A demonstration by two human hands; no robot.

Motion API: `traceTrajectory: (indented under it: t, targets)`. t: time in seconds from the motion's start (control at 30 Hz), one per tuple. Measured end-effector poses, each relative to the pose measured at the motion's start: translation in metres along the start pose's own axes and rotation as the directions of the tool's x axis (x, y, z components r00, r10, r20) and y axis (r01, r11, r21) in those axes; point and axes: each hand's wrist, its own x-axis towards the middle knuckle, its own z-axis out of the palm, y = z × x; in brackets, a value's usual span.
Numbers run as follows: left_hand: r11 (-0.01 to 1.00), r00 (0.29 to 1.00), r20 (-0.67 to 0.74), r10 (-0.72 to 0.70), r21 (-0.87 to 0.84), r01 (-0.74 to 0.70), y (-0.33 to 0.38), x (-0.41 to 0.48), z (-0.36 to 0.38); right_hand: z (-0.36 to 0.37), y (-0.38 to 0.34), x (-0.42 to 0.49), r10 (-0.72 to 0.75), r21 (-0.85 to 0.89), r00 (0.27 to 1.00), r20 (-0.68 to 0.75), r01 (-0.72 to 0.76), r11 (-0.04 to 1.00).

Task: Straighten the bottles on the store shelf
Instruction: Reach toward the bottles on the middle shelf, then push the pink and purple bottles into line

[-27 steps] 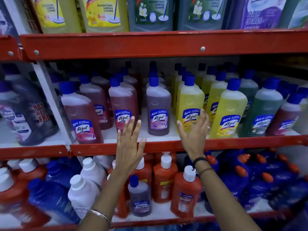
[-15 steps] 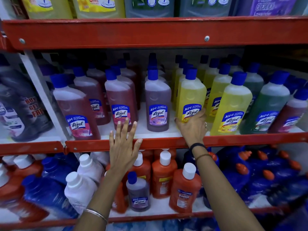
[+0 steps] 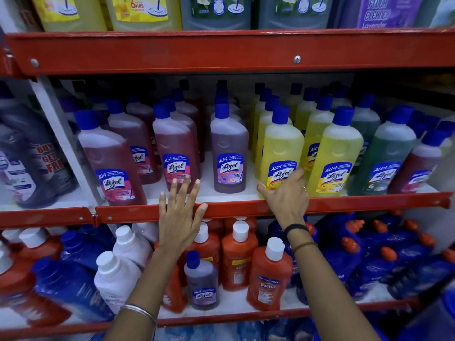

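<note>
Lizol bottles with blue caps stand in rows on the middle shelf (image 3: 369, 203): pink ones (image 3: 110, 163) at the left, a purple one (image 3: 229, 153) in the middle, yellow ones (image 3: 337, 153) and a green one (image 3: 386, 156) to the right. My right hand (image 3: 285, 195) grips the base of the front yellow bottle (image 3: 280, 143), thumb on its left side and fingers across the label. My left hand (image 3: 181, 212) is spread flat in front of the red shelf rail. Its fingertips reach the foot of a pink bottle (image 3: 176, 153) and it holds nothing.
Large cleaner jugs (image 3: 145, 11) fill the shelf above. Below stand orange Bactin bottles (image 3: 268, 276), white bottles (image 3: 118, 274), blue bottles (image 3: 369, 252) and a small purple Lizol bottle (image 3: 203, 284). Dark bottles (image 3: 29, 156) sit left of a slanted white post (image 3: 64, 141).
My right hand has slid down from the yellow bottle's label to its base and closed around it. My left hand, still spread, has risen to the shelf rail.
</note>
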Motion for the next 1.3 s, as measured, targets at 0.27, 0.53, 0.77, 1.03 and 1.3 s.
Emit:
traceTrajectory:
  t: [0.27,0.53,0.77,1.03,1.3]
  targets:
    - [1.0,1.0,0.026,0.014,-0.008,-0.014,-0.001,-0.002,-0.004,-0.006,0.003,-0.01,-0.01,0.028,1.0,-0.005,0.01,1.0]
    - [1.0,0.999,0.052,-0.014,-0.006,0.015,-0.023,-0.01,-0.004,-0.002,0.001,-0.05,-0.109,0.163,0.959,-0.261,0.155,0.974]
    - [0.999,0.996,0.08,0.037,0.028,-0.039,-0.052,-0.022,-0.011,0.019,-0.059,-0.076,-0.356,0.425,0.93,-0.086,0.357,0.831]
    - [0.999,0.995,0.098,0.034,-0.006,-0.034,-0.058,-0.021,-0.007,0.056,-0.102,-0.034,-0.049,0.183,0.995,0.091,0.032,0.983]
    - [0.999,0.994,0.102,0.039,-0.012,-0.038,-0.058,-0.021,-0.004,0.057,-0.103,-0.031,-0.004,0.094,1.0,0.03,0.002,0.996]
